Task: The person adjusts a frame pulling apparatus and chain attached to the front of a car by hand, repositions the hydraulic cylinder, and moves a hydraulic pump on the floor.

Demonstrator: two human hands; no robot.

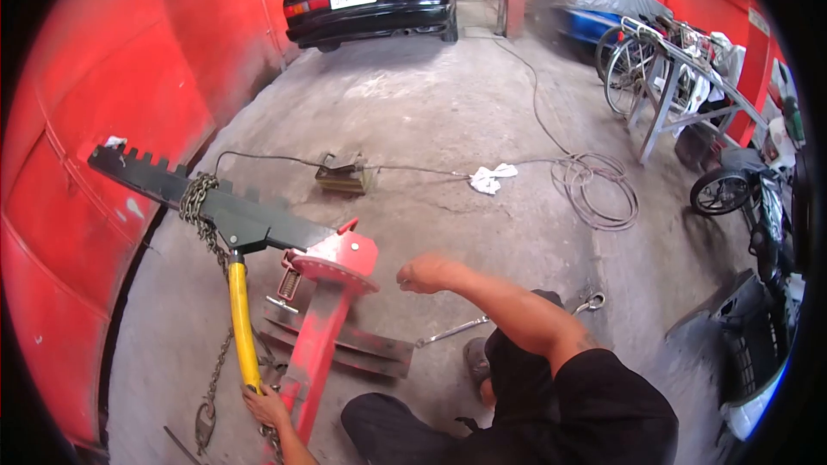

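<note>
My left hand (269, 406) is closed around the lower end of a yellow cylinder (243, 320). The cylinder's top joins a dark toothed steel beam (250, 215), which has a chain (198, 200) wrapped round it. Right of the cylinder stands a red steel post (320, 336) with a round, holed plate on top. My right hand (424, 275) is in the air to the right of that plate, touching nothing that I can see. Its fingers are curled and slightly blurred, and their inner side is hidden.
A wrench (452, 330) lies near my foot. Farther off are a metal block (342, 177), a white cloth (493, 177) and a coiled hose (594, 191). A black car (372, 2) is ahead, a red wall (95, 77) at left, bicycles (627, 69) and a metal stand (662, 103) at right.
</note>
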